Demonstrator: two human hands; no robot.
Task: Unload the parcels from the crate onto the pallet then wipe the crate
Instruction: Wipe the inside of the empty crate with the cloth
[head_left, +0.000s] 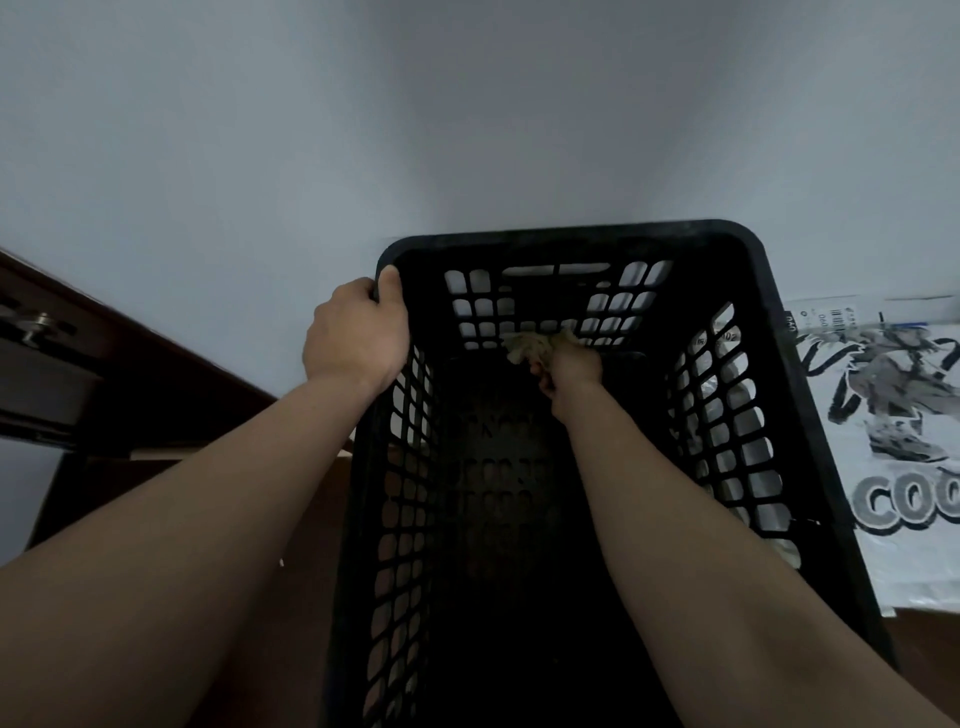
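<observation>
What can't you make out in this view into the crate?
All in the head view:
- The crate floor is too dark to judge clean or dirty.
- The cloth is partly hidden inside the right hand gripping it.
- The printed parcel is cut off by the right edge.

Head view, close, down into crate (571, 238)

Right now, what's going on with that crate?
A person is wiping the black crate. The left hand grips its far left rim corner. The right hand, reaching inside, holds a crumpled cloth against the far wall. No parcels show inside; a printed plastic parcel lies outside, to the right.
</observation>
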